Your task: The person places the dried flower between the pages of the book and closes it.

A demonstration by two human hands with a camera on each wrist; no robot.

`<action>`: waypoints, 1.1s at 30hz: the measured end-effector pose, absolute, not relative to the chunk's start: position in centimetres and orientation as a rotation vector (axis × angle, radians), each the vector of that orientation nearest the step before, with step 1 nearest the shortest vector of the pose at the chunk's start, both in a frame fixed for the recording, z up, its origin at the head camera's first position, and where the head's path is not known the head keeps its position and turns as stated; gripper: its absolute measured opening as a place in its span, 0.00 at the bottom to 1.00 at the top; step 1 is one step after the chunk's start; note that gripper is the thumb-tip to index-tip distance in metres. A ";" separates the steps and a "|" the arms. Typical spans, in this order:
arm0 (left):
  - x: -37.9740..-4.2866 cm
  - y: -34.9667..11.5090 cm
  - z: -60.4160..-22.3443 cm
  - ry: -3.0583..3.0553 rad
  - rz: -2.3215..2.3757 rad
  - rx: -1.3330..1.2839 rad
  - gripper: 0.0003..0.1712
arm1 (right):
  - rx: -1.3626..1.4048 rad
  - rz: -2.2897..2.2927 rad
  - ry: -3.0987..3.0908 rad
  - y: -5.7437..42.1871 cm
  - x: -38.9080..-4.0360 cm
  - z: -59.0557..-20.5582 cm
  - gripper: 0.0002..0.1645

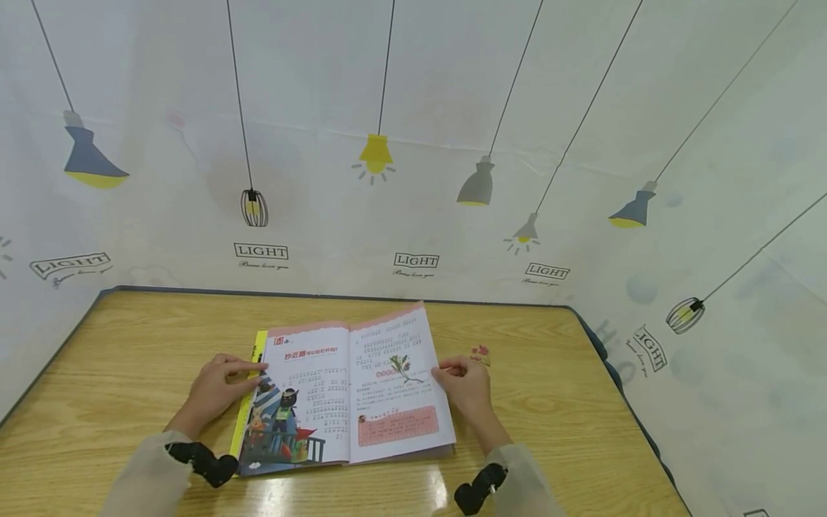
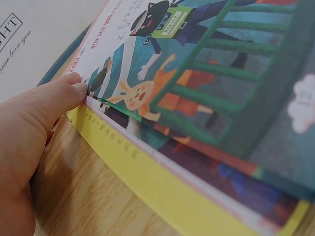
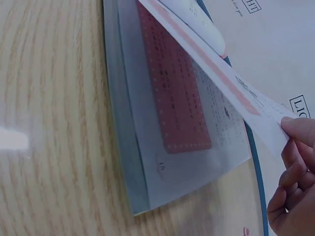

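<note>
An open children's picture magazine (image 1: 349, 413) lies on the wood-grain table (image 1: 549, 424) in front of the person, between the two hands. From where I stand, the left hand (image 1: 216, 391) is at the outer edge of the left page (image 1: 323, 409), its finger and thumb reaching out nearly straight to touch the paper; I can't tell whether they grip anything underneath. The right hand (image 1: 466, 388) holds the right page (image 1: 394, 395) in a narrow pinch, thumb on top, and that sheet is raised at an angle from the one below.

The left page holds a red Chinese headline, columns of small text and a picture: a black cat in a green vest marked POLICE, an orange rabbit beside it, and a green railing in front. A white cloud shape down in the corner contains the page number. On the right page there is a sprig of leaves, and near the bottom a pink box with lines of text inside it. Under the raised sheet, another page (image 3: 229, 140) shows a larger pink text box (image 3: 174, 88). A yellow strip (image 2: 142, 191) runs out past the left edge.

Just beyond the right hand, a small red-and-yellow decoration (image 1: 480, 354) sits on the tabletop. Behind, a pale wall covering (image 1: 323, 86) is printed with hanging lamps and framed LIGHT labels.
</note>
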State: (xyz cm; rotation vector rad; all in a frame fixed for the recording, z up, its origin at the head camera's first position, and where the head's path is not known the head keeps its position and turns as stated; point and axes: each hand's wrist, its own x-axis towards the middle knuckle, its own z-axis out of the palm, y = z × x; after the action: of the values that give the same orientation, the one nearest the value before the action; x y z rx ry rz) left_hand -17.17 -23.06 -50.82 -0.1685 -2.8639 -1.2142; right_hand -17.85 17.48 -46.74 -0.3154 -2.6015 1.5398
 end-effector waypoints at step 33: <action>-17.3 -23.3 -51.2 -2.839 -1.213 -0.204 0.18 | -0.167 1.784 -2.475 15.1 -17.7 -42.2 0.12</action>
State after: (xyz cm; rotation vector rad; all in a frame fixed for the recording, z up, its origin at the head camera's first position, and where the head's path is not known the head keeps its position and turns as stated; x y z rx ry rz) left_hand -17.28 -23.26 -51.17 -0.2044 -2.8389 -1.2135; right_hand -17.74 15.08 -42.22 -0.1667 -2.4753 1.7836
